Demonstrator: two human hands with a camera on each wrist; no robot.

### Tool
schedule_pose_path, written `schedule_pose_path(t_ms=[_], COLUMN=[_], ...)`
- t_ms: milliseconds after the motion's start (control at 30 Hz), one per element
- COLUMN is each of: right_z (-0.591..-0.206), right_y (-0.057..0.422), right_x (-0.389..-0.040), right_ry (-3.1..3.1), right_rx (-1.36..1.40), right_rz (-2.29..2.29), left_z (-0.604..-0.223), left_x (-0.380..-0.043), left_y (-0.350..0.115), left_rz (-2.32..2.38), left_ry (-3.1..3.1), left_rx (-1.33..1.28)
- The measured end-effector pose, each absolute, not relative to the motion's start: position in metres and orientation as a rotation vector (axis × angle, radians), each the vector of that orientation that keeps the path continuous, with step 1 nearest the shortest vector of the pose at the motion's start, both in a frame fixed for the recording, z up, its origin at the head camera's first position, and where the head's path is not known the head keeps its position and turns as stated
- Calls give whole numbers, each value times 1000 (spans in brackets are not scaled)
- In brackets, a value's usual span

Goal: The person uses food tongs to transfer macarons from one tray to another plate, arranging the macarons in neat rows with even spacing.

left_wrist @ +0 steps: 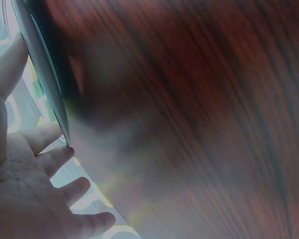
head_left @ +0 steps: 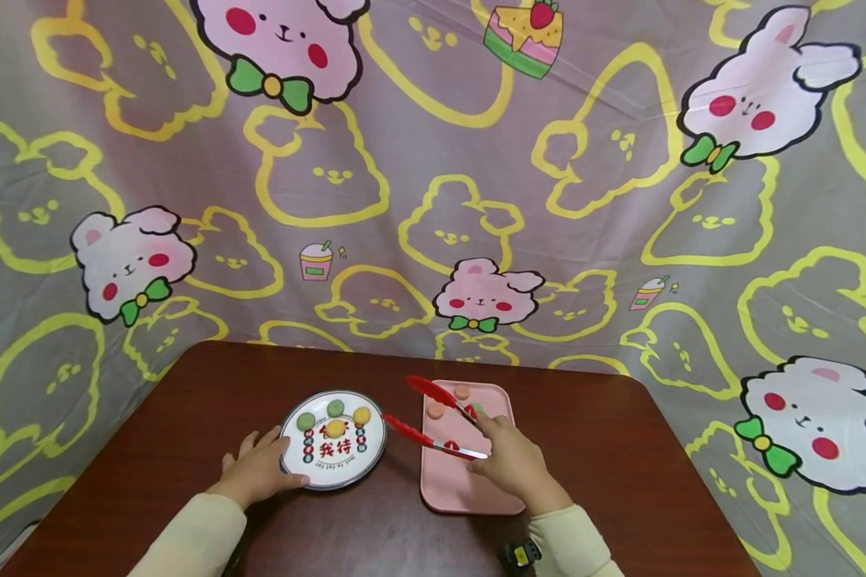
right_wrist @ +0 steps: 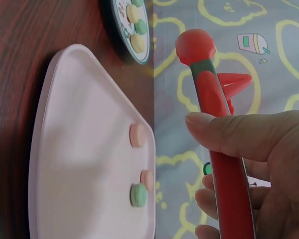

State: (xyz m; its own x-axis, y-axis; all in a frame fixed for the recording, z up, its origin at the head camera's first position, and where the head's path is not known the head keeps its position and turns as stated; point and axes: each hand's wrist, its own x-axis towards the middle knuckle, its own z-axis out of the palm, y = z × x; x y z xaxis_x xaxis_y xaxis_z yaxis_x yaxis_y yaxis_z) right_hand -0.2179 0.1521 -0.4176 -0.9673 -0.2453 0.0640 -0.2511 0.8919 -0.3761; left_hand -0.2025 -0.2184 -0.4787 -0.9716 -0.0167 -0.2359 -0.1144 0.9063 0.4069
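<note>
pink macarons (right_wrist: 137,135), two of them, sat toward the far end of the pink tray (head_left: 447,490), with a lone green macaron (right_wrist: 138,195) just beside one. the white plate (head_left: 354,473) had two green macarons (head_left: 306,421) and two yellow macarons (head_left: 335,429).

the right hand (head_left: 515,461) held the red tongs (head_left: 440,394) between thumb and fingers, tips well apart, nothing between them that i could see, one tip near the plate's right side. left hand (head_left: 256,465) was spread, thumb and fingertips touching the rim, more like steadying than a proper grip imo.

what could've gone wrong from there? tips dipping while that wide could've clipped the yellow one by the rim and rolled it onto the table (head_left: 209,417). on the tray, the green one was so close to its pink neighbour that a sloppy grab could've shoved or caught both. squeezing too hard on a rounded edge might've popped one loose. and if the left hand leaned on that rim, the plate might've tipped or slid.
</note>
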Motion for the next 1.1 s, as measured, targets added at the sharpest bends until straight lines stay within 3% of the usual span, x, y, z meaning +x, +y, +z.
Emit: schedule_pose_path(t_ms=[1100], right_z=[-419], right_y=[193], right_x=[-218], right_ry=[-3076], right_rx=[239], right_rz=[537], left_z=[-482], left_x=[-202], left_y=[-219], left_rz=[622], left_ry=[2849], left_rx=[-116])
